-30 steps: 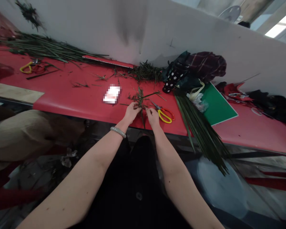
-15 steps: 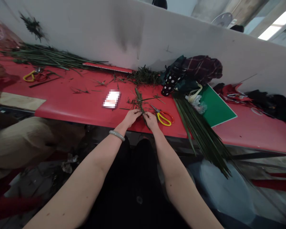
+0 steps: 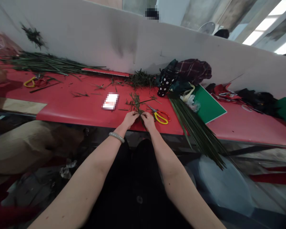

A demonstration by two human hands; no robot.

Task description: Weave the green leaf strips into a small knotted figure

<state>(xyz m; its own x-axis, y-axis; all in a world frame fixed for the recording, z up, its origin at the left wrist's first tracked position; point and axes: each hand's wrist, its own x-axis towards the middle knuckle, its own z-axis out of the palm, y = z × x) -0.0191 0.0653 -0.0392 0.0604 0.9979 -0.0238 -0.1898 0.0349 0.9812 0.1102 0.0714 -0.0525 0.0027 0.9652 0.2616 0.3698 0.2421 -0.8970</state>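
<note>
My left hand (image 3: 130, 119) and my right hand (image 3: 148, 120) meet at the front edge of the red table (image 3: 85, 113). Both pinch a dark green piece of leaf (image 3: 136, 101), which points away from me. A bracelet circles my left wrist. Just right of my right hand lie scissors (image 3: 161, 117) with yellow and red handles, their blades toward the leaf. Left of my hands is a blurred bright phone-like object (image 3: 110, 101). Fine detail between my fingertips is too small to make out.
Long green leaves (image 3: 197, 127) hang over the table edge at right, beside a green board (image 3: 211, 105). Behind stand a flowered black bottle (image 3: 165, 85) and leaf scraps (image 3: 143, 78). More stalks (image 3: 50, 63) and other scissors (image 3: 33, 82) lie left, near a seated person.
The view has turned a little to the right, so the things on the right appear farther left. Both hands keep their pinch on the leaf, and its upper part looks more spread out.
</note>
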